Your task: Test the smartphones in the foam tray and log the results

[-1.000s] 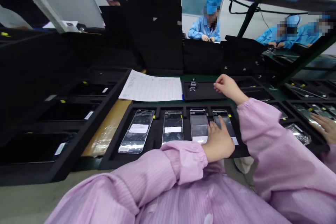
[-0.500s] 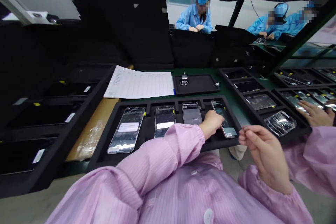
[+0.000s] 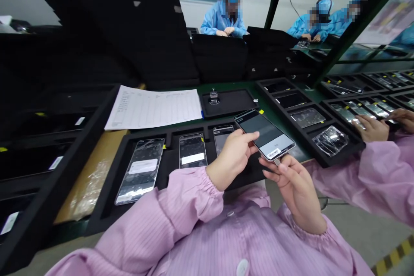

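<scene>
My left hand (image 3: pixel 233 152) is closed around the left side of a smartphone (image 3: pixel 267 133), its thumb over the lit screen. The phone is raised and tilted above the right part of a black foam tray (image 3: pixel 106 183). At its bottom edge my right hand (image 3: pixel 297 187) pinches a small plug (image 3: pixel 277 161). The plug touches the phone's end; how deep it sits I cannot tell. Three more phones lie in the tray: a left one (image 3: pixel 140 170), a middle one (image 3: pixel 193 151) and a third (image 3: pixel 221 137) partly behind my left hand.
Behind the tray lie a printed sheet (image 3: pixel 155 108) and a small black tray (image 3: pixel 228 103) with a metal piece (image 3: pixel 214 96). More trays of phones stand left and right. A co-worker's hand (image 3: pixel 371 128) works at the right. Tall black stacks (image 3: pixel 129 30) rise behind.
My left hand has lifted the phone from the tray's right compartment. My right hand has brought the plug to its bottom edge. The view has shifted somewhat to the right.
</scene>
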